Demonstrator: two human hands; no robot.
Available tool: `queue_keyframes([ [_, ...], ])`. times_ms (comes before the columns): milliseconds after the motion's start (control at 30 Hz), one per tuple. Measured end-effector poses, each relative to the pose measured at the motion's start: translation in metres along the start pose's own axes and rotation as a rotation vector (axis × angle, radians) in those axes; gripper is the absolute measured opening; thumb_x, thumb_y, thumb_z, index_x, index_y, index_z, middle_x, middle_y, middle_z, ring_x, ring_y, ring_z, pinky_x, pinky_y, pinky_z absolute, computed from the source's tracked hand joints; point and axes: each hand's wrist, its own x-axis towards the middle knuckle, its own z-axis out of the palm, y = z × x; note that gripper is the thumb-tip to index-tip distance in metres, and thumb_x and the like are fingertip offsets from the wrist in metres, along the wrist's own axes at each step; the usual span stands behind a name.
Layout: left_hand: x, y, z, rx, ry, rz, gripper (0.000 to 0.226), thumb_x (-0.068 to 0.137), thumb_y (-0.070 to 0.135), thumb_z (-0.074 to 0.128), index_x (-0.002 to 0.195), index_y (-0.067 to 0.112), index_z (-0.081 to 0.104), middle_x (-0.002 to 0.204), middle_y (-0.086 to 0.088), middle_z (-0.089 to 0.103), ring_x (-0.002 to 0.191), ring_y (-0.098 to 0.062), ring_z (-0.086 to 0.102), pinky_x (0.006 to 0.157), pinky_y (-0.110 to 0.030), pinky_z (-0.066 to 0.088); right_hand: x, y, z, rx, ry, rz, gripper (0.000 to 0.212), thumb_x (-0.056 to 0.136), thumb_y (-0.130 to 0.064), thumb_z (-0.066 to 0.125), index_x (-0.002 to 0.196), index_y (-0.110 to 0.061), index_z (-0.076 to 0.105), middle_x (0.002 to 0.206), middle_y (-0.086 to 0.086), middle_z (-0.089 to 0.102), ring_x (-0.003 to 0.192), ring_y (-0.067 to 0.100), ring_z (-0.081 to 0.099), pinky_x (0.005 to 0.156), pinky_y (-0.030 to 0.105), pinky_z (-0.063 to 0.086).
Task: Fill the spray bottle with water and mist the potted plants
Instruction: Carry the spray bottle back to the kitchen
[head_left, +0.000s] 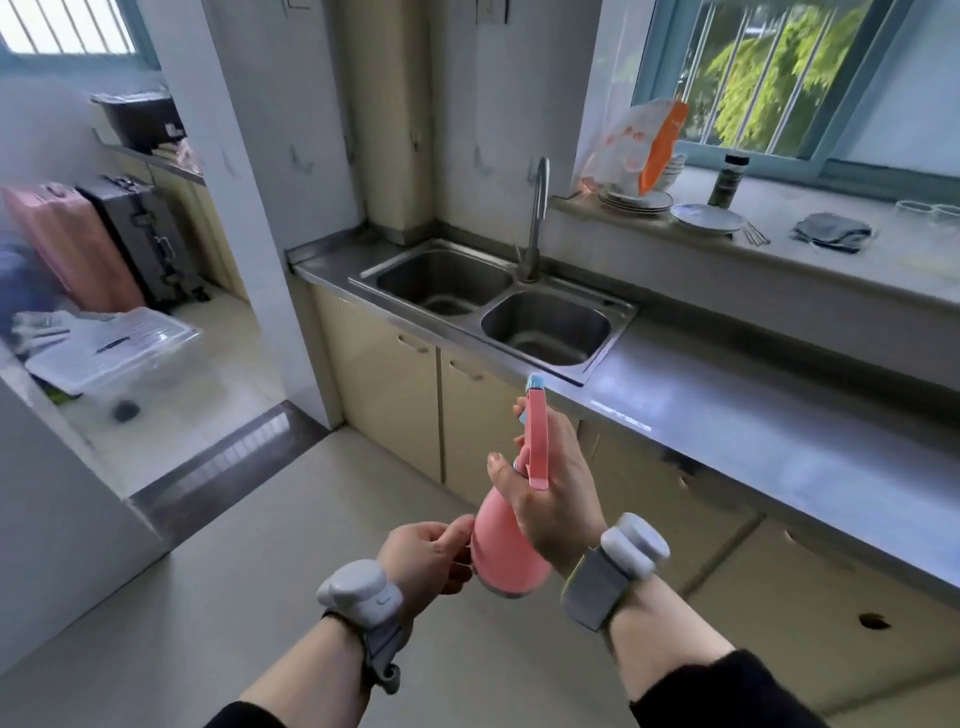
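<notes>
Holding item one, a pink spray bottle (506, 551), are two bare hands in mid-air above a pale tiled floor (208, 597), short of the counter. Right hand (558, 499): fingers curled around the bottle's neck, just below the pink trigger head, thumb up along the near side. Left hand (431, 558): fingers closed loosely against the bottle's lower body from the left, steadying it. Bottle tilted, base toward the wearer, blue nozzle tip (535, 384) pointing away toward the sink. Whether it contains water cannot be told. Each wrist carries a grey strapped device; dark sleeves (727, 686) cover the forearms.

Item two, cream cabinet doors (395, 400) under a grey steel countertop (753, 405) running along the right.

Item three, a stainless double sink (618, 306) set in that countertop, both basins without visible contents, with a tall curved tap (537, 218) standing at its back edge between them.

Item four, window ledge (779, 244) behind the counter: stacked plates (636, 200), an orange-and-white plastic bag (644, 145) resting over the stack, a single plate (706, 218), a dark jar (730, 179), a folded grey cloth (834, 231).

Item five, barred window (779, 78) with green foliage outside.

Item six, far left through the doorway: a pink suitcase (72, 244) beside a black suitcase (145, 234), and a clear plastic bin (114, 343) on the floor.
</notes>
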Motion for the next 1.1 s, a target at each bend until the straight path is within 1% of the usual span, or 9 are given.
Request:
queue_keyframes([
  [133, 0.067, 0.033, -0.011, -0.073, 0.062, -0.019, 0.035, 0.091, 0.03, 0.062, 0.082, -0.002, 0.072, 0.075, -0.013, 0.07, 0.061, -0.02, 0.06, 0.059, -0.029, 0.053, 0.081, 0.021, 0.027, -0.011, -0.033, -0.033, 0.042, 0.081, -0.015, 0.071, 0.118, -0.013, 0.051, 0.096, -0.002, 0.049, 0.095, 0.022, 0.05, 0.088, 0.038, 0.046],
  [300, 0.141, 0.062, -0.036, -0.104, 0.1, -0.034, 0.028, 0.091, 0.026, 0.063, 0.079, 0.002, 0.071, 0.078, -0.014, 0.07, 0.063, -0.022, 0.061, 0.061, -0.03, 0.053, 0.161, 0.046, 0.074, -0.001, -0.073, -0.045, 0.04, 0.078, -0.016, 0.074, 0.112, -0.014, 0.052, 0.084, -0.005, 0.047, 0.087, 0.022, 0.052, 0.083, 0.032, 0.046],
  [400, 0.199, 0.084, -0.058, -0.106, 0.111, -0.031, 0.027, 0.092, 0.023, 0.061, 0.083, -0.001, 0.07, 0.078, -0.014, 0.068, 0.063, -0.022, 0.06, 0.058, -0.028, 0.052, 0.216, 0.061, 0.112, -0.003, -0.072, -0.039, 0.046, 0.077, -0.015, 0.075, 0.116, -0.009, 0.052, 0.085, -0.002, 0.048, 0.089, 0.025, 0.053, 0.085, 0.034, 0.045],
  [533, 0.273, 0.117, -0.095, -0.131, 0.122, -0.028, 0.026, 0.092, 0.019, 0.062, 0.09, -0.006, 0.069, 0.08, -0.017, 0.067, 0.064, -0.024, 0.058, 0.058, -0.029, 0.049, 0.286, 0.071, 0.161, 0.014, -0.064, -0.059, 0.048, 0.075, -0.012, 0.076, 0.116, -0.006, 0.051, 0.086, -0.008, 0.045, 0.088, 0.026, 0.053, 0.086, 0.039, 0.047],
  [700, 0.356, 0.161, -0.14, -0.125, 0.143, -0.006, 0.019, 0.091, 0.017, 0.064, 0.087, -0.002, 0.07, 0.079, -0.015, 0.068, 0.063, -0.024, 0.059, 0.06, -0.03, 0.051, 0.373, 0.079, 0.215, 0.036, -0.019, -0.026, 0.048, 0.076, -0.012, 0.077, 0.116, -0.004, 0.051, 0.092, 0.003, 0.053, 0.1, 0.023, 0.05, 0.094, 0.036, 0.042],
  [767, 0.387, 0.174, -0.154, -0.124, 0.152, -0.012, 0.02, 0.089, 0.018, 0.065, 0.088, -0.002, 0.07, 0.079, -0.014, 0.07, 0.065, -0.024, 0.06, 0.065, -0.034, 0.052, 0.405, 0.083, 0.235, 0.032, -0.034, -0.022, 0.048, 0.077, -0.015, 0.077, 0.116, -0.005, 0.05, 0.092, 0.001, 0.052, 0.1, 0.019, 0.048, 0.094, 0.034, 0.04],
  [867, 0.426, 0.189, -0.169, -0.124, 0.16, -0.025, 0.018, 0.087, 0.019, 0.068, 0.086, 0.001, 0.072, 0.076, -0.012, 0.071, 0.063, -0.022, 0.061, 0.065, -0.033, 0.054, 0.449, 0.091, 0.262, 0.032, -0.053, -0.012, 0.053, 0.077, -0.02, 0.076, 0.12, -0.008, 0.048, 0.091, -0.012, 0.047, 0.099, 0.02, 0.05, 0.091, 0.032, 0.042],
  [1000, 0.495, 0.212, -0.186, -0.125, 0.194, -0.025, 0.011, 0.084, 0.016, 0.071, 0.08, 0.007, 0.074, 0.072, -0.01, 0.072, 0.058, -0.019, 0.061, 0.062, -0.03, 0.055, 0.517, 0.107, 0.303, 0.037, -0.068, -0.015, 0.058, 0.076, -0.017, 0.077, 0.124, -0.005, 0.047, 0.102, -0.001, 0.051, 0.106, 0.024, 0.051, 0.094, 0.032, 0.043],
  [1100, 0.541, 0.228, -0.196, -0.128, 0.225, -0.034, 0.008, 0.082, 0.015, 0.072, 0.078, 0.009, 0.074, 0.071, -0.009, 0.073, 0.057, -0.017, 0.062, 0.064, -0.03, 0.057, 0.568, 0.119, 0.331, 0.048, -0.082, -0.032, 0.06, 0.074, -0.016, 0.079, 0.123, -0.003, 0.048, 0.103, -0.002, 0.049, 0.105, 0.027, 0.052, 0.094, 0.037, 0.045],
])
